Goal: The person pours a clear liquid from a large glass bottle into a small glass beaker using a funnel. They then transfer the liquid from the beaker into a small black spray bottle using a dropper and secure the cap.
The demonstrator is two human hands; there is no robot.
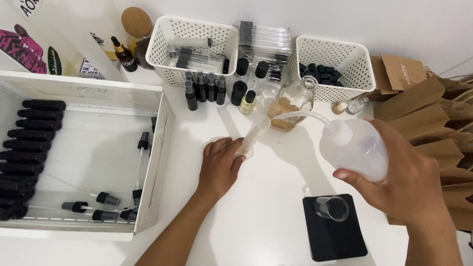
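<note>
Squeeze bottle (355, 146), gripped by the right hand (409, 180), is tilted with its bent spout over a small funnel (260, 127), steadied on the white counter (266, 216) by the closed left hand (220, 165). Filling looks barely begun; whether liquid flows cannot be told.

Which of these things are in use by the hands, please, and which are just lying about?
In use: left hand steadying a clear tube; right hand tilting the squeeze bottle.

Lying about: white baskets, small beaker on a black mat, brown paper bags, tray of droppers.
</note>
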